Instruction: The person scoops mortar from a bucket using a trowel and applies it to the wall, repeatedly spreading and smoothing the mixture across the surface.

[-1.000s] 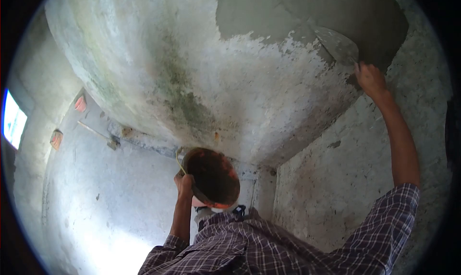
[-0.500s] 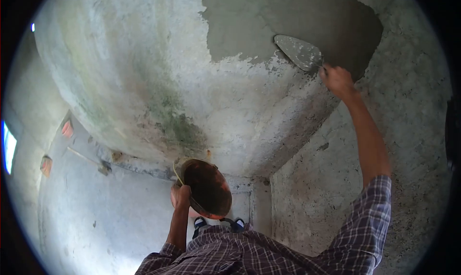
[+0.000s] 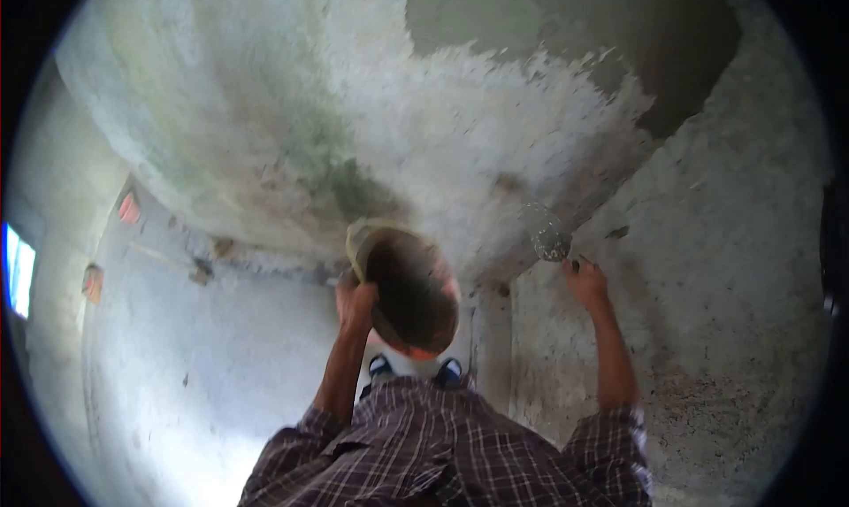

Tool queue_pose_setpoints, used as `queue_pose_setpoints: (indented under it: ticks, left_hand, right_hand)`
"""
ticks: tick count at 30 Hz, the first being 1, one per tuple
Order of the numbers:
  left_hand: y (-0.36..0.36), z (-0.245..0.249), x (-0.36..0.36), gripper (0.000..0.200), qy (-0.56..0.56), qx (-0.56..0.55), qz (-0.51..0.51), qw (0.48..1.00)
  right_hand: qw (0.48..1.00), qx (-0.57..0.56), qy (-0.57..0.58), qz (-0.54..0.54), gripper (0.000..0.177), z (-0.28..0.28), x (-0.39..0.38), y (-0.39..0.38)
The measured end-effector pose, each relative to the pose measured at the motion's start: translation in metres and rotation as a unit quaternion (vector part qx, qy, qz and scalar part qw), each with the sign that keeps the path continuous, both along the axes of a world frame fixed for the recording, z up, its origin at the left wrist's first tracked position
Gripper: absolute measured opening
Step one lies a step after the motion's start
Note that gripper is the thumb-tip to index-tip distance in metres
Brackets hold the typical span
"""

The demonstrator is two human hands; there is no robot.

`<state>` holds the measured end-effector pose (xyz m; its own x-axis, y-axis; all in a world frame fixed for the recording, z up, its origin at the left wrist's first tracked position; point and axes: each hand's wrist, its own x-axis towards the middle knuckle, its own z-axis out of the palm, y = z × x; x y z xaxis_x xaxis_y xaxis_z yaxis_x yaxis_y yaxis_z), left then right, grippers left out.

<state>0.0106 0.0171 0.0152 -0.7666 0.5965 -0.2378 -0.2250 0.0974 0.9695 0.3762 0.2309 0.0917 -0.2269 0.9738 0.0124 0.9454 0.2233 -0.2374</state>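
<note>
My left hand (image 3: pixel 355 302) is closed on the rim of an orange-red pan (image 3: pixel 449 305), which is tilted so that its dark, mortar-smeared inside faces me. A yellowish strip runs along the rim by that hand. On the right, my right hand (image 3: pixel 587 283) grips the handle of a pointing trowel (image 3: pixel 550 237). Its grey, speckled blade is blurred and points up toward the wall, apart from the pan. Above both hands, a patch of darker wet plaster (image 3: pixel 566 16) with a ragged lower edge covers the upper part of the wall (image 3: pixel 424 126).
A rough side wall (image 3: pixel 654 357) meets the front wall in a corner at the right. On the floor (image 3: pixel 212 357) at the left lie a long-handled tool (image 3: pixel 164 257) and reddish blocks (image 3: pixel 93 283). My sandalled feet (image 3: pixel 449 368) stand below the pan.
My right hand has brought the trowel down from the plaster patch to beside the pan. My left hand has raised the pan slightly, to the right. The view has shifted a little.
</note>
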Motion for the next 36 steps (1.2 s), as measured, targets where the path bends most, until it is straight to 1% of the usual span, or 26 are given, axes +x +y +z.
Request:
queue_pose_setpoints:
  ticks: [1,2,3,4,6,7,8,9,10,11,12,13,15,16,18,19,21,25,27,31,33,34,36]
  left_hand:
    - [-0.003,0.019,0.004,0.039,-0.013,0.002,-0.022,1.0]
    - [-0.002,0.029,0.008,0.038,-0.009,0.013,-0.029,0.999]
    - [0.002,0.04,0.01,0.038,-0.001,0.025,-0.038,0.999]
    - [0.001,0.058,0.015,0.038,0.008,0.019,-0.048,0.999]
    - [0.006,0.084,0.018,0.038,0.031,-0.004,-0.061,0.998]
    - [0.007,0.09,0.021,0.037,0.044,0.029,-0.068,0.996]
    - [0.006,0.096,0.023,0.035,0.058,0.065,-0.078,0.993]
    - [0.007,0.107,0.026,0.035,0.068,0.053,-0.082,0.993]
    - [0.008,0.117,0.031,0.035,0.088,0.068,-0.087,0.99]
    - [0.009,0.122,0.037,0.036,0.107,0.084,-0.092,0.986]
    - [0.008,0.121,0.032,0.05,0.12,0.059,-0.115,0.984]
    - [0.009,0.126,0.037,0.05,0.128,0.051,-0.122,0.983]
    - [0.009,0.139,0.049,0.038,0.147,0.058,-0.104,0.982]
    - [0.007,0.14,0.052,0.038,0.154,0.05,-0.108,0.981]
    - [0.003,0.143,0.062,0.055,0.206,0.027,-0.113,0.972]
    - [0.003,0.146,0.068,0.055,0.211,0.026,-0.116,0.97]
    - [-0.003,0.151,0.086,0.056,0.204,0.036,-0.097,0.974]
    - [-0.008,0.151,0.113,0.058,0.169,0.04,-0.079,0.982]
    - [-0.007,0.146,0.122,0.06,0.164,0.06,-0.058,0.983]
    - [-0.013,0.138,0.125,0.057,0.151,0.062,-0.061,0.985]
    - [-0.015,0.138,0.123,0.059,0.083,0.102,-0.08,0.988]
    - [-0.016,0.137,0.122,0.059,0.083,0.097,-0.08,0.989]
    - [-0.019,0.132,0.121,0.063,0.03,0.144,-0.083,0.986]
  right_hand:
    - [1.0,-0.022,-0.002,0.013,0.033,-0.016,0.003,-0.026]
    - [0.991,-0.095,0.091,0.0,0.032,-0.022,0.006,-0.048]
    - [0.969,-0.166,0.185,-0.017,0.031,-0.024,0.004,-0.065]
    - [0.963,-0.189,0.191,-0.013,0.031,-0.018,0.001,-0.084]
    - [0.945,-0.202,0.258,0.022,0.029,0.005,-0.007,-0.117]
    - [0.938,-0.219,0.268,0.02,0.029,0.005,-0.007,-0.127]
    - [0.947,-0.147,0.273,0.089,0.03,0.004,-0.006,-0.135]
    - [0.946,-0.067,0.277,0.153,0.031,0.006,-0.006,-0.14]
    - [0.943,-0.074,0.289,0.146,0.031,0.014,-0.007,-0.144]
    - [0.944,-0.085,0.267,0.175,0.03,0.024,-0.008,-0.146]
    - [0.943,-0.093,0.245,0.203,0.03,0.028,-0.011,-0.144]
    - [0.942,-0.097,0.256,0.196,0.03,0.023,-0.014,-0.14]
    - [0.964,-0.06,0.106,0.236,0.031,0.009,-0.022,-0.13]
    - [0.964,-0.065,0.115,0.232,0.031,0.002,-0.028,-0.126]
    - [0.959,-0.057,0.034,0.275,0.03,-0.012,-0.036,-0.118]
    - [0.96,-0.057,0.04,0.272,0.03,-0.014,-0.04,-0.119]
    - [0.956,-0.032,0.024,0.289,0.043,-0.016,-0.051,-0.127]
    - [0.957,-0.031,0.028,0.286,0.043,-0.035,-0.056,-0.134]
    - [0.946,-0.027,0.086,0.311,0.046,-0.038,-0.05,-0.136]
    - [0.949,-0.06,0.074,0.299,0.047,-0.032,-0.041,-0.137]
    - [0.96,-0.068,0.044,0.267,0.045,-0.022,-0.036,-0.129]
    - [0.96,-0.074,0.045,0.267,0.045,-0.013,-0.031,-0.126]
    - [0.961,-0.001,0.028,0.276,0.042,0.004,-0.022,-0.122]
